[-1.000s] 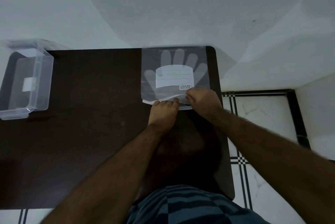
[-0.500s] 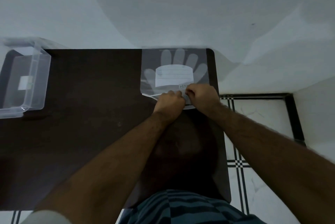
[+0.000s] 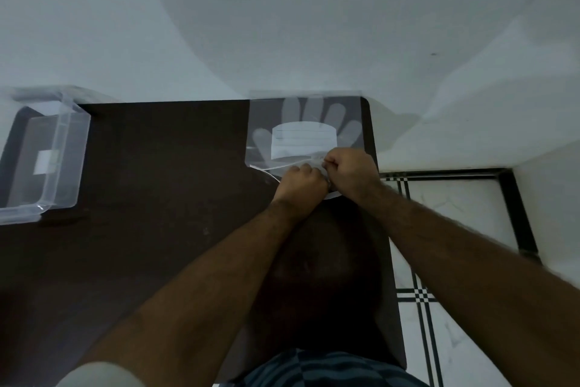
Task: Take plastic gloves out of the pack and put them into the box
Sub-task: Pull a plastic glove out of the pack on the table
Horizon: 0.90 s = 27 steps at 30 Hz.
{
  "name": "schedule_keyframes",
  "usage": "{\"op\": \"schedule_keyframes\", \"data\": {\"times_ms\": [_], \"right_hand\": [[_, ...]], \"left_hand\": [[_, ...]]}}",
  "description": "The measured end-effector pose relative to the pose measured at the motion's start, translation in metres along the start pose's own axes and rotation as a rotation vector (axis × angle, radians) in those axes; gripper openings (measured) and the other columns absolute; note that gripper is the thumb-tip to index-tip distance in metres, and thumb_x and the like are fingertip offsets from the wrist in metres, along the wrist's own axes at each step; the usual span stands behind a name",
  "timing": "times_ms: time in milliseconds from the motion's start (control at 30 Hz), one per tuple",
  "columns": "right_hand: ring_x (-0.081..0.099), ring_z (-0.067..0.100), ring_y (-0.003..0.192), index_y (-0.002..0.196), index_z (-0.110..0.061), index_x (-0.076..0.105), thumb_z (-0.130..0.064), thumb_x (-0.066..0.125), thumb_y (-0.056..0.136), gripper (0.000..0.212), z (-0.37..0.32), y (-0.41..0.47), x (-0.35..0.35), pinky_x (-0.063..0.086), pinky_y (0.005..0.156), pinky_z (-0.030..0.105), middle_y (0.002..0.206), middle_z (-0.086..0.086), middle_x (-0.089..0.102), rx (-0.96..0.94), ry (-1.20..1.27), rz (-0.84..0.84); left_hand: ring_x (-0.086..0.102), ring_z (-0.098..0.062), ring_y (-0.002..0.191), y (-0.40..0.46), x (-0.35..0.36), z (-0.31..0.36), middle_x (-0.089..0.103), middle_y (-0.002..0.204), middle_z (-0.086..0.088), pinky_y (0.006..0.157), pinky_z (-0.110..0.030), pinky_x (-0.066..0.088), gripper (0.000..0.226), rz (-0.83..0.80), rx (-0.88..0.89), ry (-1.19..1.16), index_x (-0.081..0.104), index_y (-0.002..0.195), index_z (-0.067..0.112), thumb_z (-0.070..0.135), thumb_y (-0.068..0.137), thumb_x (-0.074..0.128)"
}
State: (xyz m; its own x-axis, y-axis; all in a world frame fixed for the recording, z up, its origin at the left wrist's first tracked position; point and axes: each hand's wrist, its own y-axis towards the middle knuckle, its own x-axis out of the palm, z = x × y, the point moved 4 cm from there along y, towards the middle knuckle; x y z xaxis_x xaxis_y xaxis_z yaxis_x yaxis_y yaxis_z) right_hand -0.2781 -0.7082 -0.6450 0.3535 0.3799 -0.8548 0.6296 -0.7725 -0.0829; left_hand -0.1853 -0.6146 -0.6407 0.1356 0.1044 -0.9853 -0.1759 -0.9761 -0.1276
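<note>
Both fists, left hand (image 3: 299,183) and right hand (image 3: 351,171), clenched on glove pack (image 3: 301,132) opening, hiding it; clear box (image 3: 44,154) well apart at table (image 3: 163,198) edge, partly cut off

Both hands, the left hand (image 3: 300,184) and right hand (image 3: 351,172), cover the near edge of the pack (image 3: 304,132), hiding its opening and their own fingertips. The clear box (image 3: 44,154) is cut off by the left edge. Label print is unreadable.

glove pack (image 3: 301,132): clear, flat, table's far right (near edge lifted) | box (image 3: 47,154): clear, upright, far left
</note>
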Motion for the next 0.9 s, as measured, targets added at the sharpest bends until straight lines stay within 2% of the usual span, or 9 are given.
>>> {"op": "schedule_keyframes", "data": {"times_ms": [133,200,267,300,367,467,767,867,900], "right_hand": [[0.064,0.019,0.077,0.092,-0.014,0.074,-0.035,0.062,0.101,0.026,0.005,0.001,0.002,0.057,0.076,0.042,0.083,0.002,0.071,-0.058,0.010,0.006],[0.066,0.020,0.086,0.100,-0.015,0.074,-0.045,0.050,0.105,0.039,0.005,0.003,-0.001,0.057,0.082,0.044,0.092,0.004,0.073,-0.099,0.016,0.029],[0.062,0.030,0.123,0.127,-0.017,0.071,-0.053,0.033,0.106,0.056,0.004,0.008,0.001,0.049,0.106,0.050,0.129,0.012,0.070,-0.090,-0.063,-0.026],[0.049,0.036,0.141,0.141,-0.019,0.062,-0.054,0.028,0.107,0.060,0.005,0.012,0.005,0.039,0.117,0.056,0.150,0.015,0.058,-0.063,-0.124,-0.099],[0.022,0.040,0.158,0.159,-0.027,0.040,-0.054,0.022,0.110,0.059,0.007,0.018,0.013,0.020,0.125,0.064,0.171,0.014,0.028,-0.026,-0.243,-0.277],[0.010,0.039,0.161,0.165,-0.033,0.024,-0.058,0.019,0.109,0.061,0.010,0.024,0.019,0.012,0.125,0.069,0.176,0.010,0.010,-0.025,-0.325,-0.402],[0.010,0.038,0.161,0.164,-0.037,0.020,-0.064,0.026,0.106,0.065,0.007,0.028,0.017,0.010,0.123,0.073,0.177,0.006,0.007,-0.007,-0.364,-0.428],[0.013,0.040,0.160,0.164,-0.035,0.020,-0.063,0.028,0.106,0.065,0.009,0.027,0.016,0.011,0.122,0.074,0.176,0.008,0.009,-0.062,-0.410,-0.428],[0.013,0.040,0.160,0.163,-0.035,0.019,-0.064,0.029,0.106,0.065,0.010,0.027,0.015,0.011,0.122,0.075,0.176,0.008,0.009,-0.079,-0.422,-0.431]], "left_hand": [[0.066,-0.028,0.111,-0.002,0.008,-0.005,0.070,0.124,-0.012,0.095,-0.042,0.052,0.029,0.062,0.075,0.028,0.064,0.130,0.007,0.022,0.107,0.053],[0.068,-0.028,0.107,-0.005,0.008,-0.008,0.072,0.120,-0.012,0.092,-0.042,0.054,0.027,0.085,0.111,0.035,0.067,0.125,0.008,0.022,0.105,0.056],[0.070,-0.027,0.099,-0.009,0.007,-0.011,0.074,0.112,-0.011,0.087,-0.041,0.056,0.022,0.126,0.146,0.037,0.071,0.116,0.009,0.024,0.102,0.062],[0.071,-0.026,0.094,-0.012,0.005,-0.012,0.075,0.107,-0.010,0.084,-0.040,0.057,0.020,0.141,0.157,0.038,0.073,0.111,0.010,0.024,0.099,0.066],[0.071,-0.024,0.086,-0.018,0.005,-0.012,0.076,0.098,-0.008,0.079,-0.039,0.058,0.017,0.154,0.197,0.039,0.075,0.104,0.011,0.024,0.093,0.074],[0.069,-0.021,0.077,-0.031,0.006,-0.005,0.075,0.088,-0.005,0.069,-0.035,0.058,0.020,0.193,0.274,0.057,0.078,0.097,0.013,0.025,0.084,0.084],[0.067,-0.024,0.074,-0.069,0.006,0.020,0.074,0.088,-0.007,0.067,-0.036,0.054,0.017,0.251,0.310,0.029,0.077,0.097,0.009,0.020,0.085,0.083],[0.065,-0.024,0.071,-0.087,0.005,0.030,0.072,0.084,-0.006,0.065,-0.036,0.053,0.005,0.316,0.331,0.015,0.076,0.091,0.010,0.014,0.091,0.072],[0.065,-0.024,0.070,-0.094,0.005,0.033,0.072,0.084,-0.006,0.065,-0.036,0.053,0.013,0.332,0.338,0.006,0.075,0.090,0.011,0.011,0.094,0.063]]}}
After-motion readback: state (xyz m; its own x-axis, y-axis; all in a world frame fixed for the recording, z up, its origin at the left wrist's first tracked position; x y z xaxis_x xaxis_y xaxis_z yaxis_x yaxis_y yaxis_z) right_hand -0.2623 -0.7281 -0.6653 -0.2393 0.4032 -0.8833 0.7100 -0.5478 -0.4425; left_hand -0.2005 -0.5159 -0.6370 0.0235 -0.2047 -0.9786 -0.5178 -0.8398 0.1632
